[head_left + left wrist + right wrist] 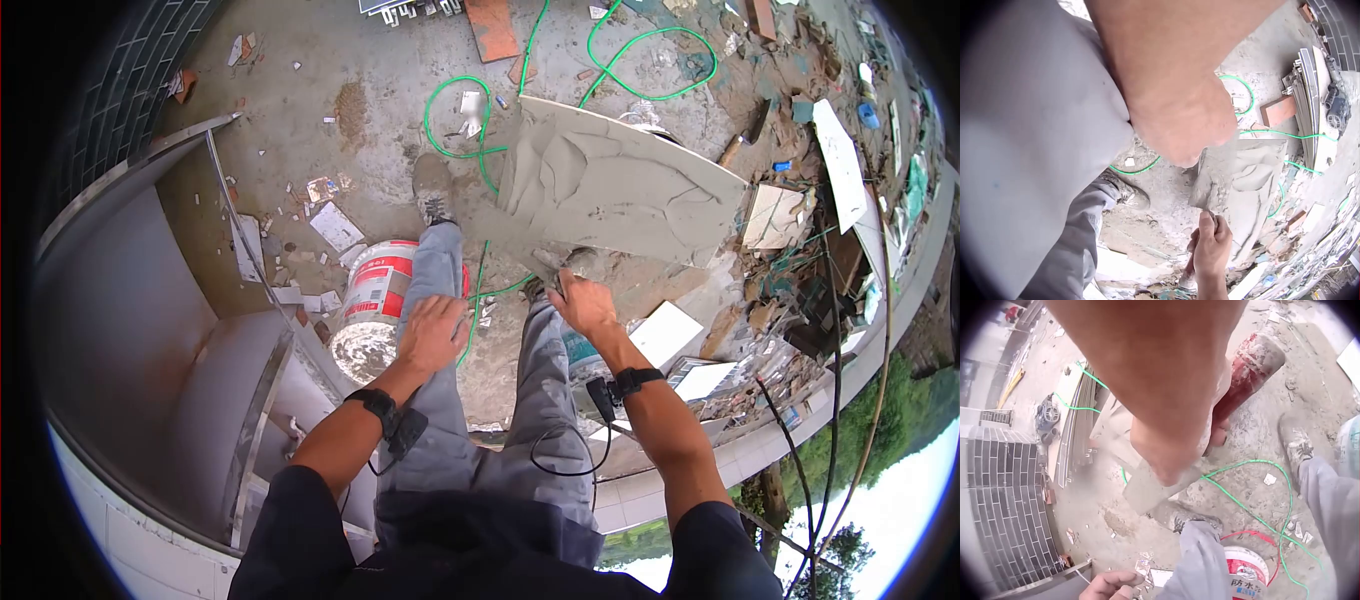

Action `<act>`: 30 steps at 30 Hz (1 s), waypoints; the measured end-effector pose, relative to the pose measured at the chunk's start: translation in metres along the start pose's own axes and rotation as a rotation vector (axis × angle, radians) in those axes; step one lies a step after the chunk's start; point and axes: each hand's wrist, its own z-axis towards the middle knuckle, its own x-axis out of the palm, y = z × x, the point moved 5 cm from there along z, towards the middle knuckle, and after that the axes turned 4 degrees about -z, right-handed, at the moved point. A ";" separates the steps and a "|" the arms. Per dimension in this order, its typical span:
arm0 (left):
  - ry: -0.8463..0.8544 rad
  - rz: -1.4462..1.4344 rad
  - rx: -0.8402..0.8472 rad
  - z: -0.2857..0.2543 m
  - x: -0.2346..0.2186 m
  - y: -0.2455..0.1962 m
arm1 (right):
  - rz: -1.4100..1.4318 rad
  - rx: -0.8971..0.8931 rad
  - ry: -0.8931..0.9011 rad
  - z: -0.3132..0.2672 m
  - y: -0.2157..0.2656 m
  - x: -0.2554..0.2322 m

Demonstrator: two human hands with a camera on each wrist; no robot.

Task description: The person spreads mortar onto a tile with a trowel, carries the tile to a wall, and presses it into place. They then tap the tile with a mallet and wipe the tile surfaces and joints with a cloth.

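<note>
My right hand (588, 308) grips a trowel by its worn red handle (1247, 369). The trowel's flat blade (1213, 187) is smeared grey and points toward a board spread with wet grey mortar (620, 190). This mortar has ridges and drag marks across it. In the head view the blade blends with the mortar near the board's near left corner. My left hand (432, 335) lies over my left knee with its fingers loosely bent, holding nothing. Both legs in grey trousers (440, 270) straddle the floor before the board.
A red and white bucket (375, 290) stands beside my left leg, and a teal bucket (580, 350) is partly hidden behind my right leg. A green hose (440, 85) loops over the floor. Broken tiles and rubble (790, 300) lie along the right; a metal-edged trough (180, 260) is at left.
</note>
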 end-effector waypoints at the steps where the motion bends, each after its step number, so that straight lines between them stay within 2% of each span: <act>1: -0.001 0.004 -0.004 -0.001 0.000 -0.001 | -0.038 0.021 -0.018 -0.004 -0.010 -0.001; 5: 0.045 0.022 0.004 -0.001 0.009 0.002 | -0.113 -0.018 -0.016 0.008 -0.015 0.020; 7: 0.043 0.031 0.015 0.000 0.011 0.004 | -0.195 -0.105 0.118 0.021 -0.003 0.046; 9: 0.033 0.035 0.014 0.001 0.009 0.002 | -0.175 -0.129 0.113 0.015 -0.002 0.047; 13: 0.022 0.042 0.026 0.004 0.003 0.000 | -0.003 -0.007 0.069 -0.014 -0.003 -0.023; 15: 0.054 0.011 -0.015 0.008 -0.002 -0.002 | 0.067 0.094 -0.123 -0.011 -0.009 -0.070; 18: 0.032 0.009 -0.016 0.010 -0.009 -0.001 | 0.059 0.105 -0.240 0.030 -0.006 -0.123; 20: 0.021 0.006 -0.012 0.009 -0.011 0.001 | 0.054 0.116 -0.275 0.061 0.004 -0.139; 24: 0.015 -0.016 -0.014 0.008 -0.013 0.005 | 0.028 -0.046 -0.014 0.115 0.050 -0.099; 28: 0.001 -0.021 -0.013 0.009 -0.014 0.008 | 0.196 -0.065 -0.095 0.098 0.070 -0.043; 30: -0.008 -0.031 -0.007 0.009 -0.013 0.006 | 0.255 0.019 -0.222 0.071 0.059 -0.038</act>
